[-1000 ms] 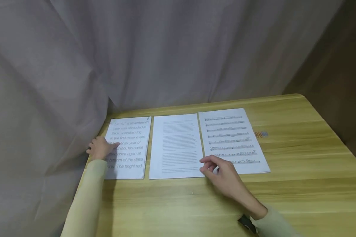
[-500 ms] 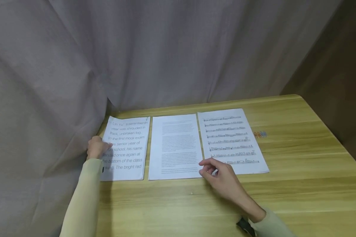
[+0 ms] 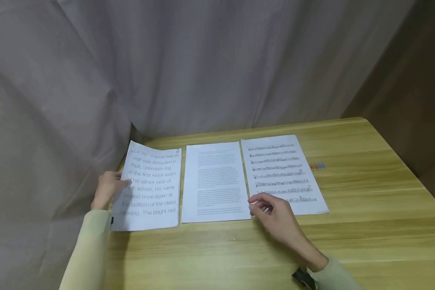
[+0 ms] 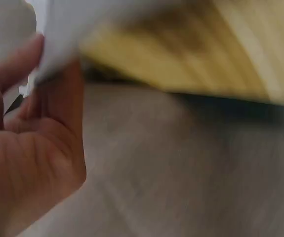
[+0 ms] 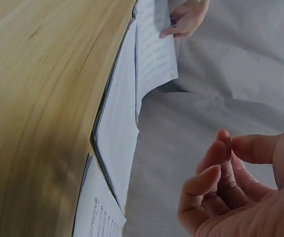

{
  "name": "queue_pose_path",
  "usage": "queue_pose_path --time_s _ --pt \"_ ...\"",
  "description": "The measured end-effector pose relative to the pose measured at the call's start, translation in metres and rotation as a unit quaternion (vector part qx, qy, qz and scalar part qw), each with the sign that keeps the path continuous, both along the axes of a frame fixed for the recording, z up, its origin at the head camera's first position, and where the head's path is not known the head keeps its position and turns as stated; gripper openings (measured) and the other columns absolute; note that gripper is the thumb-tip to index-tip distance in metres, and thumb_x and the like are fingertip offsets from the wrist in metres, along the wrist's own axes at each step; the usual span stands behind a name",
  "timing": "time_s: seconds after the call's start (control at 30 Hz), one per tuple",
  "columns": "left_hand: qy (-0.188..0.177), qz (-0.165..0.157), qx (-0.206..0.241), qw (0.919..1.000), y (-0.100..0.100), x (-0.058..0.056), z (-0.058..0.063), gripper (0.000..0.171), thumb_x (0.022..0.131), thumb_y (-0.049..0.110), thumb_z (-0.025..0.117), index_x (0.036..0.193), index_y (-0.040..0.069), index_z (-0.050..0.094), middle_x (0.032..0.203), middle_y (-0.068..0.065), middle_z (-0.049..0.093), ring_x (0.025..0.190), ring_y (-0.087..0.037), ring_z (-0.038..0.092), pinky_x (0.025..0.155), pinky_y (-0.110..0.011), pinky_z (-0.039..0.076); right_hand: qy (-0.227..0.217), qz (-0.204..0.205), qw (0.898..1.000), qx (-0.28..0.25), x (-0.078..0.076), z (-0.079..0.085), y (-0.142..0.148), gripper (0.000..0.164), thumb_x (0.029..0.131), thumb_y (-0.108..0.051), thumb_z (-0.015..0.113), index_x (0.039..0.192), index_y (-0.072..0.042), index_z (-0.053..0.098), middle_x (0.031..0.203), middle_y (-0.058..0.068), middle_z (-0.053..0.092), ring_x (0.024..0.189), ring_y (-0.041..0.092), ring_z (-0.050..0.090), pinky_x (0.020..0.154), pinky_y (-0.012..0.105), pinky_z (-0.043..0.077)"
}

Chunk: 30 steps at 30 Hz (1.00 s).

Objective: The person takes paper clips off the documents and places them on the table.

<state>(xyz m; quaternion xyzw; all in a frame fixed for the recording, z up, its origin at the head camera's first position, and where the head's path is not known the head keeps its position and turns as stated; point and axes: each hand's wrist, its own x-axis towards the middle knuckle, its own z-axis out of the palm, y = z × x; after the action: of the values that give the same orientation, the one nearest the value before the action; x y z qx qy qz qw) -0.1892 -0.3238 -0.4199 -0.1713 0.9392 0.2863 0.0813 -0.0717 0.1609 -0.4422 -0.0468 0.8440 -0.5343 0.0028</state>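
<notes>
My left hand point(image 3: 108, 189) pinches the left edge of a stack of large-print pages point(image 3: 152, 189), thumb on top and fingers underneath. That side is raised and bowed; in the left wrist view the paper point(image 4: 65, 34) stands between thumb and fingers, above the table edge. A small paper clip point(image 3: 177, 150) sits at the stack's top right corner. My right hand point(image 3: 277, 217) hovers by the lower left corner of the sheet music point(image 3: 275, 169), its fingers loosely curled. In the right wrist view, thumb and fingertips point(image 5: 224, 143) come together with nothing visible between them.
A stack of small-print pages point(image 3: 217, 181) lies between the large-print pages and the sheet music. Several red and blue paper clips point(image 3: 317, 166) lie right of the music. A grey curtain point(image 3: 203, 64) hangs behind and left of the wooden table point(image 3: 210, 257).
My left hand has moved left and toward me, drawing the large-print pages with it and raising their left side. The right hand has barely moved.
</notes>
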Motion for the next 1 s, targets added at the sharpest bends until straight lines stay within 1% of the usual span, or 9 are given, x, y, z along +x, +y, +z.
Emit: queue_pose_path --time_s 0.13,0.23,0.37,0.5,0.6,0.63,0.77,0.9,1.0 --pt "-0.012 -0.051 -0.033 0.9981 -0.008 0.01 0.015 0.05 0.104 0.019 0.068 0.139 -0.016 0.062 0.12 -0.035 0.073 0.093 -0.033 0.072 0.075 -0.037 0.055 0.0 0.007 1.0 -0.004 -0.001 -0.001 0.003 0.011 0.097 -0.001 0.076 0.106 -0.006 0.079 0.084 0.003 0.079 0.068 0.007 0.063 0.064 0.02 0.053" --pt "-0.009 -0.07 -0.024 0.9972 -0.014 0.021 0.024 0.047 0.104 0.019 0.068 0.133 -0.018 0.064 0.109 -0.031 0.075 0.086 -0.028 0.07 0.07 -0.032 0.053 -0.005 0.015 1.0 -0.013 -0.001 -0.002 0.005 0.009 0.098 -0.002 0.075 0.106 -0.004 0.079 0.084 0.003 0.079 0.069 0.008 0.065 0.065 0.02 0.052" --pt "-0.014 -0.058 0.029 0.9978 -0.019 0.037 0.034 0.05 0.108 0.024 0.066 0.137 -0.016 0.062 0.104 -0.02 0.078 0.081 -0.019 0.071 0.069 -0.03 0.054 -0.019 0.026 0.999 -0.027 -0.001 -0.004 0.007 0.01 0.099 -0.005 0.076 0.108 -0.002 0.078 0.085 0.004 0.08 0.069 0.006 0.065 0.063 0.019 0.052" --pt "-0.007 -0.033 0.104 0.994 -0.019 0.054 0.043 0.055 0.11 0.029 0.065 0.145 -0.013 0.057 0.099 -0.005 0.082 0.078 -0.015 0.077 0.068 -0.031 0.062 -0.031 0.033 0.998 -0.035 -0.002 -0.006 0.01 0.012 0.099 -0.006 0.076 0.11 0.0 0.077 0.087 0.006 0.08 0.07 0.004 0.067 0.063 0.019 0.054" --pt "0.007 -0.021 0.162 0.9865 -0.015 0.063 0.048 0.055 0.111 0.028 0.065 0.148 -0.011 0.054 0.093 0.006 0.083 0.077 -0.014 0.08 0.068 -0.032 0.065 -0.036 0.036 0.998 -0.036 -0.003 -0.006 0.011 0.013 0.099 -0.004 0.075 0.111 0.001 0.077 0.089 0.008 0.08 0.073 0.008 0.071 0.066 0.02 0.057" --pt "0.013 -0.02 0.173 0.9845 -0.013 0.065 0.048 0.055 0.111 0.028 0.065 0.148 -0.011 0.054 0.091 0.009 0.082 0.076 -0.014 0.08 0.067 -0.032 0.065 -0.036 0.037 0.998 -0.035 -0.004 -0.006 0.011 0.013 0.099 -0.004 0.074 0.111 0.001 0.077 0.09 0.008 0.081 0.075 0.009 0.072 0.067 0.02 0.058" --pt "0.03 -0.024 0.241 0.9698 0.007 0.072 0.046 0.052 0.11 0.023 0.066 0.147 -0.012 0.053 0.091 0.013 0.083 0.077 -0.013 0.082 0.069 -0.033 0.068 -0.033 0.038 0.998 -0.031 -0.009 -0.005 0.013 0.013 0.099 -0.004 0.074 0.11 0.001 0.078 0.093 0.01 0.082 0.077 0.012 0.074 0.07 0.02 0.059" --pt "0.034 -0.032 0.311 0.9494 0.039 0.076 0.035 0.049 0.109 0.016 0.067 0.146 -0.013 0.054 0.096 0.008 0.085 0.082 -0.015 0.083 0.074 -0.033 0.069 -0.023 0.036 0.999 -0.031 -0.018 -0.002 0.015 0.012 0.1 -0.007 0.076 0.11 0.0 0.079 0.094 0.01 0.082 0.076 0.013 0.074 0.068 0.022 0.059" --pt "0.025 -0.034 0.342 0.9388 0.067 0.081 0.022 0.044 0.108 0.012 0.068 0.142 -0.012 0.058 0.098 0.002 0.086 0.083 -0.016 0.083 0.075 -0.033 0.069 -0.015 0.035 0.999 -0.033 -0.027 0.0 0.017 0.014 0.1 -0.009 0.077 0.111 -0.001 0.079 0.093 0.01 0.082 0.075 0.013 0.072 0.066 0.023 0.057"
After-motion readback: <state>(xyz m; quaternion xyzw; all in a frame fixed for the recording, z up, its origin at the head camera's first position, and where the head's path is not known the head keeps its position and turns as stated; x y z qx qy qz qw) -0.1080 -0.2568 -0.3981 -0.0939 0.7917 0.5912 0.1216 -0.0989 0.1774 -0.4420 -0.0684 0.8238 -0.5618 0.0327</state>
